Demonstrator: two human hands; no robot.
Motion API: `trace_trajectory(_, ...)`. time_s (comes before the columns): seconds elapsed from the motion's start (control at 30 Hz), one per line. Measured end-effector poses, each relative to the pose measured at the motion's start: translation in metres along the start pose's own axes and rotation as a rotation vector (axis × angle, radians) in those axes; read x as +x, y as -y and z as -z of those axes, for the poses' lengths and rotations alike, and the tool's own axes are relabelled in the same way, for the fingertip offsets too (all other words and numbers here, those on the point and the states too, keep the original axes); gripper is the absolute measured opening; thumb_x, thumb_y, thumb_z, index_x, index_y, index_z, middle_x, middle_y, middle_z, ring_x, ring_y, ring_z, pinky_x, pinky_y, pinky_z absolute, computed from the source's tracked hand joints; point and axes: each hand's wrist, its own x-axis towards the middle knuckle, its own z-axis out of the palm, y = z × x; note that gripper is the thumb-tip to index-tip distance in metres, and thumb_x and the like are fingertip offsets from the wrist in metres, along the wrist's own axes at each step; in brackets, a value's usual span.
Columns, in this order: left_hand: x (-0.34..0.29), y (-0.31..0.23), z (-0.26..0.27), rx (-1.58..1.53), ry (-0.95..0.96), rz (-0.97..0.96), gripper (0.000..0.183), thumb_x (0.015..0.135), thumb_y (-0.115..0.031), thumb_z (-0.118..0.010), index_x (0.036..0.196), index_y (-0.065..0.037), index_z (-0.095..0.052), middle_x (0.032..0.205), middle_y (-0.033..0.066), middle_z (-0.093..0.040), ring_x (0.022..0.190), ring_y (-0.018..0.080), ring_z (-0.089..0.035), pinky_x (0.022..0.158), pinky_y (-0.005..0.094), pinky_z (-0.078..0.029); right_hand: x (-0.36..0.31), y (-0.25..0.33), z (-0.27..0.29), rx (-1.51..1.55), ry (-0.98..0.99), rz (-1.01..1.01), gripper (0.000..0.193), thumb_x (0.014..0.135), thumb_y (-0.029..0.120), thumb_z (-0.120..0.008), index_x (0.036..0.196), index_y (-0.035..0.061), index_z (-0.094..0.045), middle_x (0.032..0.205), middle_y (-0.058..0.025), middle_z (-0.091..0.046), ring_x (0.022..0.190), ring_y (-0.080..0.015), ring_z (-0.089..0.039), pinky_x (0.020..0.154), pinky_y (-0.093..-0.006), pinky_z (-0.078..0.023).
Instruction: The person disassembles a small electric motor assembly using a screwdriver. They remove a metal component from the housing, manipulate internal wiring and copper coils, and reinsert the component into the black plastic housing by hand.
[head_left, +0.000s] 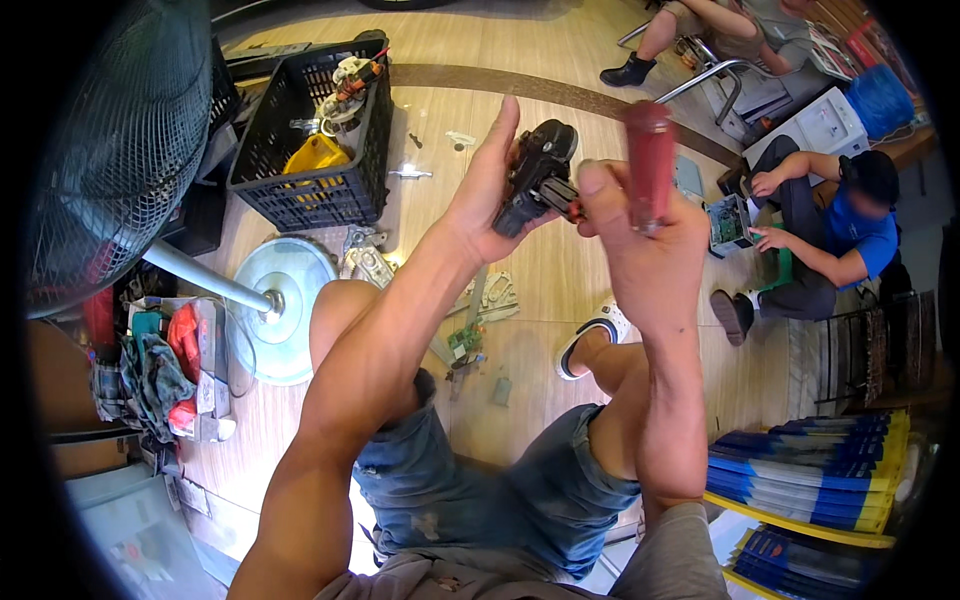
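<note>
My left hand (487, 205) is wrapped round a black mechanical part (543, 165), with its thumb stretched upward. The part has a rounded upper end and metal pieces on its right side. My right hand (650, 260) is closed on what looks like a screwdriver (650, 165), its red handle standing upright and blurred by motion. The shaft of that tool is hidden. Thumb and fingers of my right hand come close to the part's metal side, where a small reddish piece shows; whether they touch it I cannot tell. Both hands are raised above the floor, in front of my knees.
A black crate (310, 195) holds parts and a yellow piece. Left stand a fan (125, 160), its round base (285, 310) and a box of cloths (205, 370). Loose metal parts (490, 295) lie on the floor. A co-worker (850, 235) sits right, above shelved packets (810, 470).
</note>
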Motion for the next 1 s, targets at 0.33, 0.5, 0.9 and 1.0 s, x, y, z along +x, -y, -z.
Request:
trace_trajectory(0.33, 0.000, 0.004, -0.007, 0.046, -0.115, 0.020, 0.038, 0.086, -0.052, -0.065, 0.083, -0.015, -0.055, 0.062, -0.0003, -0.058, 0.046, 0.0124, -0.059, 0.038, 0.0245, -0.046, 0.003, 0.000, 0.031, 0.312, -0.274, 0.057, 0.057, 0.099, 0.047, -0.046, 0.085, -0.0051, -0.064, 0.070, -0.0077, -0.063, 0.061, -0.0116, -0.056, 0.059, -0.0244, -0.043)
trace_trajectory(0.5, -0.009, 0.004, -0.013, 0.109, -0.048, -0.021, 0.041, 0.086, -0.054, -0.062, 0.090, -0.013, -0.057, 0.067, 0.0000, -0.056, 0.052, 0.0110, -0.057, 0.046, 0.0277, -0.051, -0.003, 0.000, 0.033, 0.115, -0.289, -0.010, 0.088, 0.095, 0.069, -0.018, 0.082, -0.0046, -0.064, 0.073, -0.0119, -0.063, 0.061, -0.0164, -0.058, 0.057, -0.0271, -0.046)
trace_trajectory(0.9, -0.017, 0.007, -0.020, 0.083, 0.020, 0.003, 0.040, 0.087, -0.051, -0.061, 0.094, -0.012, -0.058, 0.071, 0.0001, -0.056, 0.055, 0.0096, -0.057, 0.048, 0.0266, -0.052, -0.010, 0.006, 0.037, 0.347, -0.283, 0.011, 0.094, 0.085, 0.080, -0.016, 0.080, -0.0028, -0.060, 0.066, -0.0115, -0.057, 0.048, -0.0180, -0.053, 0.050, -0.0278, -0.047)
trace_trajectory(1.0, -0.018, 0.008, -0.021, 0.095, -0.002, -0.040, 0.039, 0.090, -0.047, -0.057, 0.091, -0.009, -0.057, 0.070, 0.0031, -0.058, 0.051, 0.0113, -0.058, 0.038, 0.0278, -0.048, -0.011, 0.006, 0.037, 0.387, -0.210, 0.004, 0.092, 0.084, 0.081, -0.019, 0.078, -0.0024, -0.059, 0.064, -0.0116, -0.056, 0.049, -0.0182, -0.053, 0.051, -0.0291, -0.048)
